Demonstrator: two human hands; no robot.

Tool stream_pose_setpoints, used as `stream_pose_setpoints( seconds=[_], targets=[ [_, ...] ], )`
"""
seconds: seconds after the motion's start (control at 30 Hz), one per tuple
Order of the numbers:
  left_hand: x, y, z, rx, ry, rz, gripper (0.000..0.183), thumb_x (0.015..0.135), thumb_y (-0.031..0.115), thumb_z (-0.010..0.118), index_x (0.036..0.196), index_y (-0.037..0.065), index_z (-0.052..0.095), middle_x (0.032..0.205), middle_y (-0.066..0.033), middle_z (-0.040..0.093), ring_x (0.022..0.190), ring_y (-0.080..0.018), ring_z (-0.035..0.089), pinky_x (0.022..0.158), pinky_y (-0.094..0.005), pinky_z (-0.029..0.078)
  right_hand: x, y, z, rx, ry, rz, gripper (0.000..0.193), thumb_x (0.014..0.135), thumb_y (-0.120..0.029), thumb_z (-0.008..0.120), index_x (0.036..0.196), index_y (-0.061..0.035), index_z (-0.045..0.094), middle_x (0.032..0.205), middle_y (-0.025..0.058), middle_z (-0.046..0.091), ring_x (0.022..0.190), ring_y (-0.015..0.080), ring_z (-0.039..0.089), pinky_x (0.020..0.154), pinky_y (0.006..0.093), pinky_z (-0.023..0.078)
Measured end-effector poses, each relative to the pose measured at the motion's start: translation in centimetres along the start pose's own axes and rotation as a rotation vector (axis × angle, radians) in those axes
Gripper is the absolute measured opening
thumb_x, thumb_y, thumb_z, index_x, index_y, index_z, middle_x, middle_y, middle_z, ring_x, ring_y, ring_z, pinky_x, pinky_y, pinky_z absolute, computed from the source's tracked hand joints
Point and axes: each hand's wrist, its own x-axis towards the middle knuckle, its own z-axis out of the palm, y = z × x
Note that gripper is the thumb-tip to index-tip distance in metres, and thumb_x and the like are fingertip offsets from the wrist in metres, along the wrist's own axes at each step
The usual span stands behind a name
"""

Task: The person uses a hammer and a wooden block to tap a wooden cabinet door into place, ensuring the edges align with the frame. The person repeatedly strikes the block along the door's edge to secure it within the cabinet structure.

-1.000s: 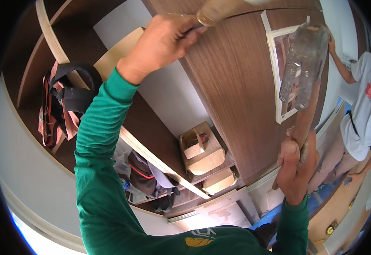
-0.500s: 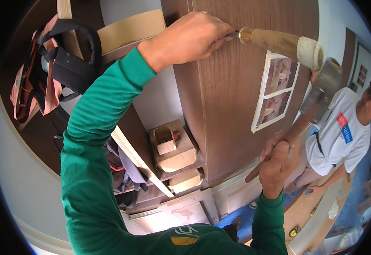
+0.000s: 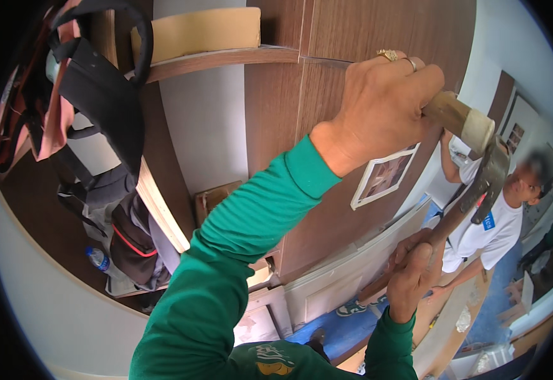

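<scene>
I have the brown cabinet [image 3: 273,145] across most of my view, its compartments loaded at the left, and a co-worker in a white shirt [image 3: 501,231] stands beyond it at the right. A pink bag with black straps [image 3: 102,82] hangs by the cabinet's upright; in the compartment below I see a dark bag with red trim [image 3: 130,237]. A tan board [image 3: 200,33] sits on the upper shelf. Lower, the green sleeve partly covers a cardboard box [image 3: 210,201], so I can't tell its contents. The hammer [image 3: 457,215] is gripped by its handle in the right hand [image 3: 412,275]. The left hand [image 3: 387,104] is closed around a wooden-handled tool [image 3: 450,114]; the hammer head is at its pale end, though from here I can't confirm contact. Beside the dark bag is a small blue-labelled bottle [image 3: 97,258].
</scene>
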Motion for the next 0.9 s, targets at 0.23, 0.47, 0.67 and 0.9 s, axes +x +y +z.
stream_pose_setpoints(
  seconds=[0.23, 0.47, 0.67, 0.9],
  targets=[
    [-0.5, -0.8, 2.0, -0.008, 0.192, -0.002, 0.025, 0.078, 0.017, 0.087, 0.075, 0.015, 0.062, 0.061, -0.0057, 0.054, 0.052, -0.0272, 0.057, 0.047, -0.0393, 0.043, -0.6, -1.0, -1.6, 0.012, 0.028, 0.001, 0.068, 0.11, -0.066, 0.055, 0.114, 0.0019, 0.053, 0.077, 0.0066, 0.054, 0.059, 0.0111, 0.054, 0.052, 0.026, 0.044],
    [-1.4, -0.7, 1.5, -0.023, 0.163, 0.033, 0.02, 0.072, 0.016, 0.086, 0.08, 0.018, 0.068, 0.064, -0.0025, 0.059, 0.054, -0.0242, 0.06, 0.049, -0.0367, 0.047, -0.1, -0.5, -0.4, -0.068, 0.069, 0.0, 0.068, 0.11, -0.067, 0.053, 0.107, 0.0013, 0.051, 0.073, 0.0065, 0.051, 0.054, 0.0133, 0.052, 0.048, 0.0263, 0.045],
    [-1.4, -1.3, 1.9, -0.012, 0.17, 0.033, 0.022, 0.07, 0.016, 0.087, 0.082, 0.018, 0.069, 0.067, -0.0019, 0.061, 0.055, -0.024, 0.06, 0.049, -0.0364, 0.048, -0.7, -0.3, -1.0, 0.05, 0.19, -0.106, 0.05, 0.106, -0.047, 0.065, 0.099, 0.0013, 0.053, 0.07, 0.0061, 0.052, 0.057, 0.0143, 0.054, 0.052, 0.0275, 0.048],
    [-1.5, -1.0, 1.4, -0.012, 0.142, 0.005, 0.021, 0.067, 0.014, 0.085, 0.081, 0.018, 0.07, 0.067, -0.0021, 0.062, 0.055, -0.0247, 0.06, 0.05, -0.0374, 0.048, -0.2, 0.7, 0.0, 0.04, 0.149, 0.06, 0.039, 0.105, -0.038, 0.069, 0.105, -0.0014, 0.054, 0.073, 0.0062, 0.053, 0.057, 0.0141, 0.054, 0.049, 0.0276, 0.045]
  ],
)
